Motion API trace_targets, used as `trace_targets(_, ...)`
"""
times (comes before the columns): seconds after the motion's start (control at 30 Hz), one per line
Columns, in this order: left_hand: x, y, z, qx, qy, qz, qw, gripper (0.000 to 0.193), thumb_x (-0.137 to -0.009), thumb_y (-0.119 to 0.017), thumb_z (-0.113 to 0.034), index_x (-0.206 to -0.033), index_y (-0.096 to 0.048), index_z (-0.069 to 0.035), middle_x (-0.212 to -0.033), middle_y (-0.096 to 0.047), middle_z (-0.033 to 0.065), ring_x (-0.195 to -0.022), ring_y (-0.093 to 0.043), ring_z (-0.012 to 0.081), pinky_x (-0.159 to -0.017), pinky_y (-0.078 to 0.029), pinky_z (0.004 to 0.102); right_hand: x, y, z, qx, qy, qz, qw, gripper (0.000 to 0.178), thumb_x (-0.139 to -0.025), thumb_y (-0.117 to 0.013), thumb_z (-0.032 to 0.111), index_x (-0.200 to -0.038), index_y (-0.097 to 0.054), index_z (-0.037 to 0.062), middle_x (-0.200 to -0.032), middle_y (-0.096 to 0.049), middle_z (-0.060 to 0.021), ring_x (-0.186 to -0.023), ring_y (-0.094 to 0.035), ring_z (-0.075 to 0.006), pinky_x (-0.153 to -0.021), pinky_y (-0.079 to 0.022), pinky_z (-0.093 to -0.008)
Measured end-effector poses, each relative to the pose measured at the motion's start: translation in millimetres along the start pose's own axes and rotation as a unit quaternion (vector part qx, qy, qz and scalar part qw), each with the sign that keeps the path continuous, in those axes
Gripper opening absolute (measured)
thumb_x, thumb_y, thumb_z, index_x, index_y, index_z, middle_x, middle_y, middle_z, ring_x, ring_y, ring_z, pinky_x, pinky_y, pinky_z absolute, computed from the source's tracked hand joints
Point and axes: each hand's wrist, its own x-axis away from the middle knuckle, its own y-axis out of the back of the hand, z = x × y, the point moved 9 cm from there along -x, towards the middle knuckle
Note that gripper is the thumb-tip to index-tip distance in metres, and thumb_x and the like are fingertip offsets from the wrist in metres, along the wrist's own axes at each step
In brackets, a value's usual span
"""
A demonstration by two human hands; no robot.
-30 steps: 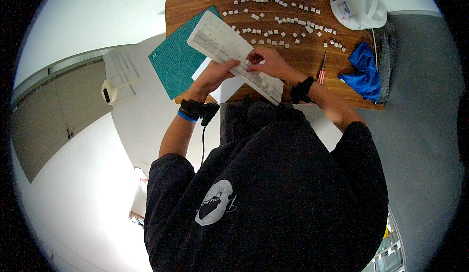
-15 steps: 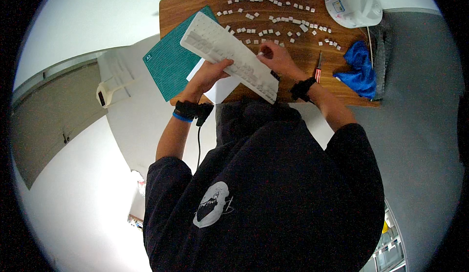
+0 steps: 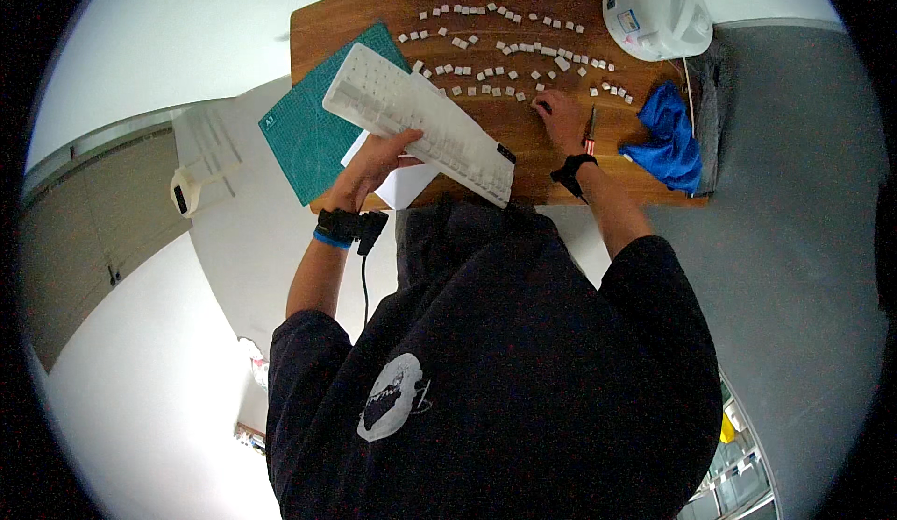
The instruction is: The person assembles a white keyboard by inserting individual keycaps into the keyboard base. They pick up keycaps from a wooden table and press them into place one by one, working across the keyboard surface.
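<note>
Left hand (image 3: 374, 165) grips white keyboard (image 3: 447, 142) by near edge. Keycaps (image 3: 520, 97) just ahead of right hand (image 3: 561, 123); can't tell if it pinches one. Careless sweep could scatter caps; slackened left grip, drop keyboard.

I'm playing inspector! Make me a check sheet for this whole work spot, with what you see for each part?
Surface: brown wooden table, curved far edge.
Main things: white keyboard, tilted; loose pale keycaps in uneven rows.
Clutter: green cutting mat, red-handled tool, blue cloth, white container.
Hands: left hand grips the keyboard; right hand is beside the keycaps, whether holding one is unclear.
Cables: black cable hangs from the left wrist strap.
Surroundings: pale wall, grey floor.
</note>
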Motion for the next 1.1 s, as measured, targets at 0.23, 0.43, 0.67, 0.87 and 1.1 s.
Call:
trace_targets(0.23, 0, 2, 2, 0.014, -0.008, 0.011, 1.000, 0.062, -0.090, -0.072, -0.014, -0.141, -0.038, -0.004, -0.135, -0.054, 0.0179, -0.117, -0.061, 0.0333, -0.093, -0.058, 0.0461, 1, 4, -7, -0.116, -0.097, 0.080, 0.985, 0.024, -0.093, -0.067, 0.023, -0.110, -0.067, 0.0063, -0.118, -0.065, -0.0133, -0.111, -0.060, -0.0329, -0.099, -0.048, -0.0425)
trace_targets(0.43, -3, 5, 6, 0.028, -0.010, 0.023, 0.999, 0.064, -0.088, -0.074, -0.015, -0.141, -0.040, -0.003, -0.137, -0.053, 0.0174, -0.118, -0.060, 0.0333, -0.094, -0.058, 0.0473, 1, 3, 4, -0.144, -0.069, 0.062, 0.985, 0.022, -0.095, -0.065, 0.021, -0.113, -0.064, 0.0067, -0.121, -0.061, -0.0129, -0.110, -0.060, -0.0316, -0.094, -0.049, -0.0410)
trace_targets(0.67, -3, 2, 3, 0.005, -0.024, 0.021, 0.999, 0.062, -0.089, -0.073, -0.015, -0.140, -0.040, -0.001, -0.135, -0.055, 0.0176, -0.117, -0.061, 0.0338, -0.092, -0.059, 0.0460, -26, 29, 141, -0.262, 0.069, 0.203, 0.941, 0.034, -0.096, -0.065, 0.018, -0.128, -0.060, 0.0097, -0.122, -0.057, -0.0088, -0.108, -0.059, -0.0253, -0.089, -0.052, -0.0359)
trace_targets(0.87, -2, -7, -5, 0.024, -0.033, 0.035, 0.999, 0.057, -0.093, -0.069, -0.017, -0.140, -0.040, -0.001, -0.135, -0.055, 0.0174, -0.115, -0.063, 0.0326, -0.090, -0.060, 0.0431, -37, 51, 230, -0.303, 0.169, 0.294, 0.891, 0.037, -0.097, -0.063, 0.023, -0.132, -0.061, 0.0108, -0.120, -0.059, -0.0093, -0.107, -0.060, -0.0247, -0.090, -0.052, -0.0364)
trace_targets(1.1, -3, -7, -8, 0.022, -0.025, 0.033, 0.999, 0.053, -0.094, -0.067, -0.017, -0.137, -0.041, -0.001, -0.130, -0.057, 0.0161, -0.112, -0.064, 0.0313, -0.088, -0.061, 0.0434, -39, 40, 225, -0.360, 0.010, 0.274, 0.892, 0.033, -0.093, -0.067, 0.030, -0.113, -0.070, 0.0044, -0.106, -0.065, -0.0138, -0.095, -0.066, -0.0270, -0.084, -0.055, -0.0375)
